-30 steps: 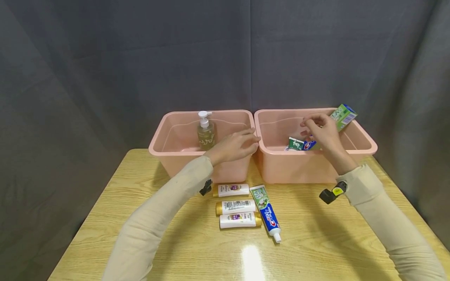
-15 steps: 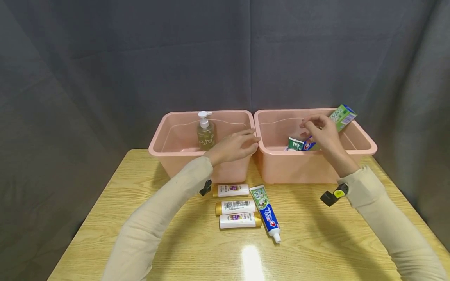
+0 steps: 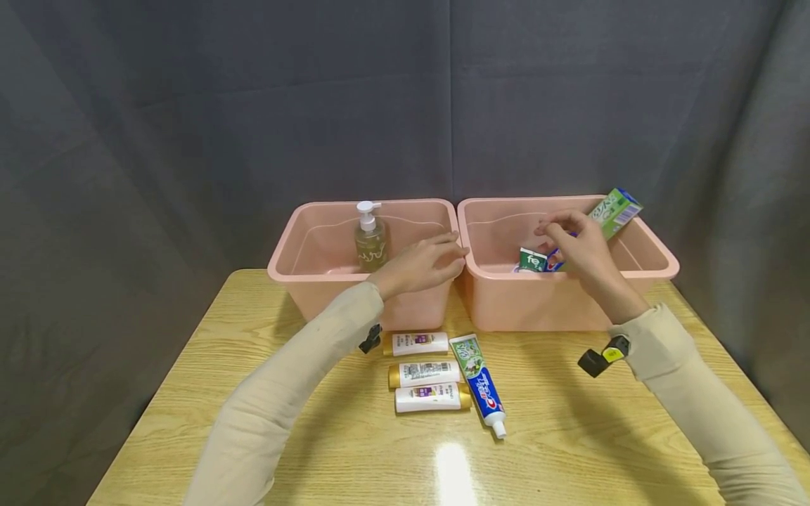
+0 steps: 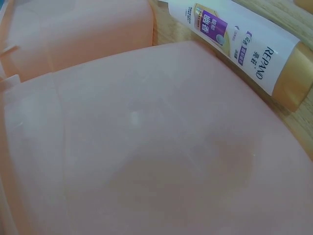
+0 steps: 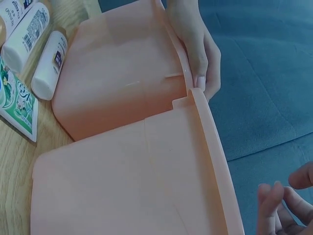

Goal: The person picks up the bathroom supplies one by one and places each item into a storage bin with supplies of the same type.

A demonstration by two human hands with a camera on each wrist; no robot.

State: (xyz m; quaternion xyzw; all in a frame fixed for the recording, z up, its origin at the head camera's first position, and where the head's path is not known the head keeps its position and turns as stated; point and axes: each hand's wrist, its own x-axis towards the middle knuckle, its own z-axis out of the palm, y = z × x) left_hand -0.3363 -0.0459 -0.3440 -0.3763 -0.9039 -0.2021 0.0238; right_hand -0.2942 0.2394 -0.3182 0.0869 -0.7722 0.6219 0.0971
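My left hand rests at the inner front corner of the left pink bin, its fingers fairly straight and touching the rim. In the right wrist view, that hand's thumb lies along the rim. Above the right pink bin, my right hand hovers with loosely bent fingers and holds nothing. Beneath and beside it are a dark green tube and a blue item, partly hidden. A green and blue toothpaste box leans over that bin's right rim.
An amber pump bottle stands in the left bin. On the wooden table, in front of the bins, lie a toothpaste tube and three white bottles with gold caps: upper, middle, lower. Dark curtain hangs behind.
My right hand has sunk slightly and shifted a little, its fingers still loosely bent. The left hand and the things on the table have stayed put.
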